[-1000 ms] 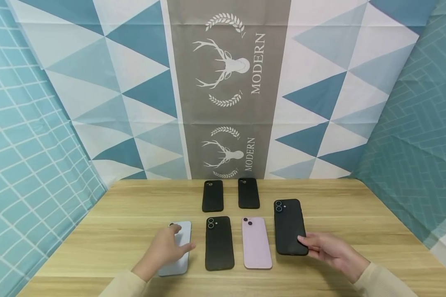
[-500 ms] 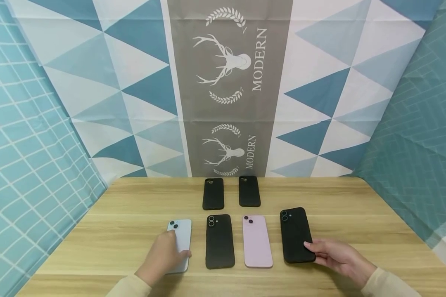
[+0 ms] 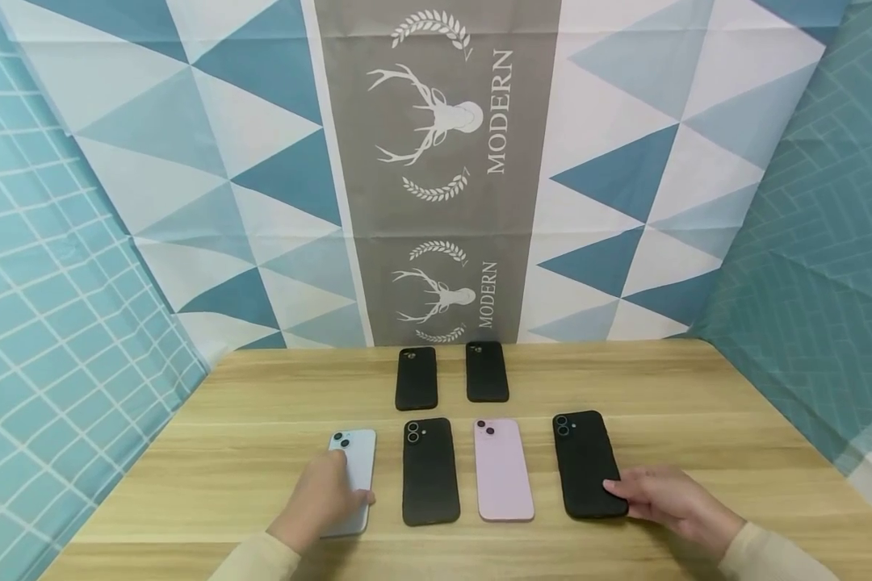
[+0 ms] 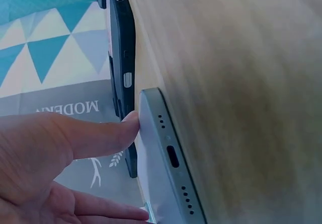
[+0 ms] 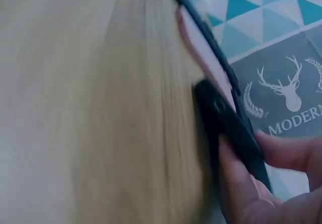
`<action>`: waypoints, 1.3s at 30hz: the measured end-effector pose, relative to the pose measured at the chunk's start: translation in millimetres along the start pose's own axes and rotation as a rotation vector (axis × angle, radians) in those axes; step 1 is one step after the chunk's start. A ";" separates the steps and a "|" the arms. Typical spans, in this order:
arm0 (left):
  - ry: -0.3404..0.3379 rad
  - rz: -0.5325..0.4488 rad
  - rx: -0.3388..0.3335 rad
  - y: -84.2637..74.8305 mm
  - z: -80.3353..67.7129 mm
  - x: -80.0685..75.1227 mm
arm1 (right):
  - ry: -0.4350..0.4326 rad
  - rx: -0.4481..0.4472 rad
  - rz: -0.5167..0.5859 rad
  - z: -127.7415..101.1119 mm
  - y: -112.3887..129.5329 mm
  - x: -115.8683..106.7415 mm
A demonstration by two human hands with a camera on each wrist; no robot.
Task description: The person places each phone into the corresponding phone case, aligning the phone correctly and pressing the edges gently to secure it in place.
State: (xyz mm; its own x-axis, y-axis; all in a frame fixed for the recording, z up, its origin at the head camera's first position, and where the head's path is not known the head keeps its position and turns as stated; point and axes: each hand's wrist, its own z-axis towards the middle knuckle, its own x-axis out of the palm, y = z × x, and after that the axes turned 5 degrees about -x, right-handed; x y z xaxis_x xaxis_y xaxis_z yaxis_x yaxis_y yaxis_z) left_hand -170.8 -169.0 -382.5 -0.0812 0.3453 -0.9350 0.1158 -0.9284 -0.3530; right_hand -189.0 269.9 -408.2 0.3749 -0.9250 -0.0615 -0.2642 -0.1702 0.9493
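Note:
In the head view my left hand (image 3: pixel 323 496) lies over a light blue phone (image 3: pixel 362 464) at the left, thumb on its right edge and fingers across its left side. Seen from the left wrist, the thumb meets the phone's edge near its port end (image 4: pixel 173 156). My right hand (image 3: pixel 672 500) pinches a black phone (image 3: pixel 589 464) at its lower right corner, thumb on top and fingers beneath. The right wrist view shows this black phone (image 5: pixel 231 121) tilted up from the table on that side. Between them lie another black phone (image 3: pixel 431 472) and a pink phone (image 3: pixel 505 472).
Behind the row, two smaller black phone-shaped pieces (image 3: pixel 417 379) with camera openings lie near the back edge of the wooden table (image 3: pixel 262 420). A patterned cloth (image 3: pixel 283 202) hangs right behind the table, and tiled sheets flank it.
My left hand has come down onto the light blue phone, fingers and thumb at its sides. My right hand has brought the black phone lower and to the right, away from the pink phone.

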 end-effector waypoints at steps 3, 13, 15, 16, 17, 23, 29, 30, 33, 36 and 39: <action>0.015 0.005 -0.003 -0.1 1.6 -1.0 | -0.051 0.008 -0.206 0.4 7.2 3.1; 0.023 0.007 0.012 -1.1 5.2 -0.6 | -0.336 -0.017 -0.643 0.8 20.6 18.5; 0.032 0.008 0.011 -1.6 5.2 -0.5 | -0.355 -0.020 -0.689 0.3 21.3 19.3; 0.032 0.007 0.011 -1.7 5.1 -0.4 | -0.362 -0.030 -0.711 -0.2 21.5 19.5; 0.032 0.003 0.010 -1.7 5.0 -0.4 | -0.370 -0.043 -0.737 -0.5 21.6 19.6; 0.023 -0.011 0.027 0.1 5.9 -2.4 | -0.393 -0.116 -0.894 1.7 26.5 21.0; 0.014 -0.007 0.049 -2.9 9.2 -2.5 | -0.387 -0.199 -0.960 12.5 53.5 27.2; 0.012 -0.008 0.049 -3.7 9.9 -2.3 | -0.379 -0.216 -0.956 16.4 60.0 28.8; 0.014 -0.006 0.060 -5.3 12.0 -1.5 | -0.349 -0.242 -0.933 33.5 77.6 33.3; 0.024 0.004 0.059 -5.3 13.0 -1.3 | -0.310 -0.227 -0.935 59.9 92.9 41.0; 0.042 0.022 0.045 -3.8 12.0 -1.7 | -0.277 -0.179 -0.926 90.1 104.9 53.3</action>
State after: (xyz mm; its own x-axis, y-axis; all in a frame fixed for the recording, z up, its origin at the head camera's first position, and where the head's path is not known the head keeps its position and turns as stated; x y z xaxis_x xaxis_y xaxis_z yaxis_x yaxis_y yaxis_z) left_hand -183.0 -167.7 -379.2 -0.0371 0.3298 -0.9433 0.0718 -0.9406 -0.3317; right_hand -276.9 172.2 -339.7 0.1380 -0.5024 -0.8535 0.1762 -0.8356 0.5203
